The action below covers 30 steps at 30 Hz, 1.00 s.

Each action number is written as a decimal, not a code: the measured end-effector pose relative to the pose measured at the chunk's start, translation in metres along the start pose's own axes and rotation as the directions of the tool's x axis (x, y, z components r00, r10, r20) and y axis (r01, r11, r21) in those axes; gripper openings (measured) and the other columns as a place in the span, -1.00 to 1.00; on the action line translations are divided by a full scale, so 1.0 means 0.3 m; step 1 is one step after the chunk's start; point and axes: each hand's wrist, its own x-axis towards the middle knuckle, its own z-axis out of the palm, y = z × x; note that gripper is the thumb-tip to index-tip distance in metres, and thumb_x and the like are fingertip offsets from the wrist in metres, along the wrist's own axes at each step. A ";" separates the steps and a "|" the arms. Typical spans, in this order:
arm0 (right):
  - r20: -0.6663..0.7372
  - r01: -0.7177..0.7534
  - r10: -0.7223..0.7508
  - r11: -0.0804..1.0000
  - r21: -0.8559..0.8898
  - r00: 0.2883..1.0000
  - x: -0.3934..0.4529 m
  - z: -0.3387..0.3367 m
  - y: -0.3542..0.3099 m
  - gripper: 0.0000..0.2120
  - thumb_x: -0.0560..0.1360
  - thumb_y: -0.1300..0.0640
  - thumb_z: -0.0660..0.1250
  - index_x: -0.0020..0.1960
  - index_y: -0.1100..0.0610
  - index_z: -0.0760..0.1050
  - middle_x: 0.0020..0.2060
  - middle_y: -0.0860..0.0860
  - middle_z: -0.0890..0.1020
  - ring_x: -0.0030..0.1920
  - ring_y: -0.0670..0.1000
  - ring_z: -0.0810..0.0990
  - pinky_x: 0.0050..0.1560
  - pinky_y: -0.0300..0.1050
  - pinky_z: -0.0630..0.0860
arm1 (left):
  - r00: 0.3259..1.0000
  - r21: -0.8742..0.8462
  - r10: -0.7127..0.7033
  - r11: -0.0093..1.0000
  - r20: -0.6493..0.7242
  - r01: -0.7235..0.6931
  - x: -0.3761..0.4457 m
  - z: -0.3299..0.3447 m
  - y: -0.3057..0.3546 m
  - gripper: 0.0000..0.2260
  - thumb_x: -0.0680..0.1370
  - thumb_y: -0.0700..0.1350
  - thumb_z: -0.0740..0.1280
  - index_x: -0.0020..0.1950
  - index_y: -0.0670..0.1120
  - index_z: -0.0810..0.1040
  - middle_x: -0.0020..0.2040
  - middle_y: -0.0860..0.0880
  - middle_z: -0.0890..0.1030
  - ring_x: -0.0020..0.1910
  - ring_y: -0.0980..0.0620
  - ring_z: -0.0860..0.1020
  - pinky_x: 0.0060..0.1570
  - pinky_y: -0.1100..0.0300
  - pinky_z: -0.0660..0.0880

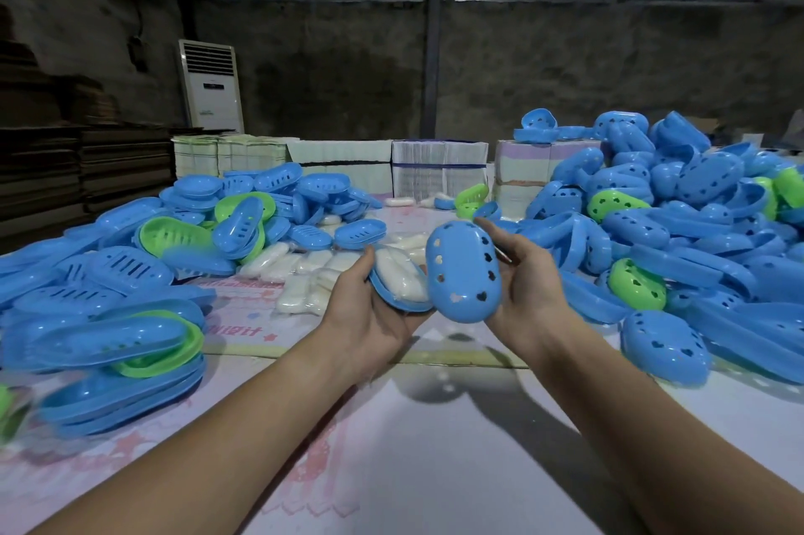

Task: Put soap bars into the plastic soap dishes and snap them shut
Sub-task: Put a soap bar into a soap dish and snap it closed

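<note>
My left hand (pixel 370 317) holds a blue dish base (pixel 404 305) from below, thumb along its left rim. A wrapped white soap bar (pixel 399 275) lies in that base. My right hand (pixel 528 284) grips a blue perforated lid (pixel 463 271), domed side toward me, tilted against the base's right edge. Lid and base touch but are not closed together. More wrapped white soap bars (pixel 304 273) lie on the table just beyond my left hand.
A heap of blue and green dish bases (pixel 130 273) fills the left of the table (pixel 413 447). Perforated lids (pixel 674 221) pile up on the right. Stacked cartons (pixel 435 173) stand at the back, and a white air conditioner (pixel 212 86) stands by the wall.
</note>
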 end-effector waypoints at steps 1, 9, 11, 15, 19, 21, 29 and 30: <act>-0.035 0.029 -0.033 0.994 -0.107 0.999 0.002 0.003 0.008 -0.86 0.53 0.05 0.38 -0.06 0.06 0.70 -0.11 0.05 0.71 -0.17 0.09 0.71 -0.04 0.07 0.63 | 1.000 0.002 -0.001 1.000 0.010 0.001 -0.001 0.001 -0.001 -0.54 0.69 0.14 0.13 0.32 -0.19 0.55 0.21 -0.22 0.66 0.26 -0.20 0.60 0.10 -0.14 0.57; 0.163 0.255 -0.231 0.459 -0.851 0.959 -0.014 0.007 0.107 -0.50 0.48 -0.36 0.25 0.35 -0.20 0.37 0.19 -0.13 0.53 0.08 -0.19 0.58 -0.11 -0.32 0.46 | 0.996 0.019 -0.079 0.997 0.041 0.079 -0.012 0.001 0.000 -0.45 0.66 0.22 0.15 0.23 -0.24 0.61 0.12 -0.29 0.69 0.00 -0.25 0.71 0.02 -0.17 0.51; 0.179 0.233 -0.160 0.443 -0.866 0.971 -0.017 0.006 0.112 -0.51 0.48 -0.36 0.24 0.35 -0.21 0.38 0.21 -0.17 0.53 0.07 -0.27 0.56 -0.07 -0.35 0.41 | 0.995 0.050 -0.100 0.994 0.028 0.098 -0.016 0.000 0.000 -0.42 0.65 0.25 0.16 0.25 -0.25 0.60 0.13 -0.31 0.68 0.06 -0.25 0.69 0.04 -0.18 0.50; 0.183 0.209 -0.102 0.526 -0.825 0.978 -0.030 0.009 0.117 -0.58 0.47 -0.28 0.32 0.27 -0.21 0.38 0.00 -0.17 0.60 -0.28 -0.38 0.55 -0.43 -0.49 0.36 | 0.995 0.092 -0.094 0.992 0.040 0.090 -0.009 -0.009 -0.005 -0.40 0.63 0.28 0.16 0.25 -0.23 0.61 0.14 -0.30 0.68 0.05 -0.24 0.69 0.03 -0.16 0.52; 0.184 0.237 -0.150 0.594 -0.769 0.971 -0.031 0.011 0.121 -0.23 0.29 -0.32 0.37 0.45 -0.23 0.23 0.16 -0.06 0.54 0.05 -0.11 0.59 -0.01 -0.13 0.53 | 0.996 0.089 -0.049 0.995 0.081 0.042 -0.009 -0.006 0.007 -0.42 0.64 0.29 0.12 0.22 -0.20 0.59 0.04 -0.31 0.70 -0.08 -0.25 0.72 -0.10 -0.08 0.60; 0.194 0.278 -0.201 0.604 -0.747 0.960 -0.033 0.012 0.120 -0.22 0.29 -0.29 0.40 0.46 -0.26 0.21 0.22 -0.06 0.51 0.13 -0.07 0.58 0.13 -0.04 0.56 | 0.995 0.081 0.014 0.996 0.103 -0.023 -0.006 -0.006 0.012 -0.47 0.67 0.22 0.10 0.20 -0.19 0.59 0.04 -0.30 0.70 -0.07 -0.25 0.72 -0.18 -0.06 0.66; 0.281 0.415 -0.310 0.591 -0.692 0.908 -0.045 0.017 0.111 -0.35 0.39 -0.10 0.51 0.37 -0.33 0.28 0.13 -0.31 0.47 -0.09 -0.23 0.64 -0.25 -0.39 0.52 | 0.974 0.106 0.206 0.971 0.095 -0.216 0.004 -0.001 0.011 -0.62 0.72 0.05 0.13 0.53 0.02 0.33 0.34 -0.23 0.59 0.26 -0.28 0.60 0.04 -0.19 0.64; 0.283 0.423 -0.319 0.588 -0.690 0.905 -0.046 0.017 0.108 -0.37 0.39 -0.11 0.51 0.36 -0.33 0.30 0.14 -0.31 0.48 -0.09 -0.22 0.64 -0.24 -0.37 0.52 | 0.963 0.120 0.245 0.959 0.110 -0.257 0.006 -0.001 0.009 -0.64 0.72 0.03 0.14 0.53 0.05 0.33 0.33 -0.18 0.60 0.23 -0.22 0.63 0.00 -0.13 0.66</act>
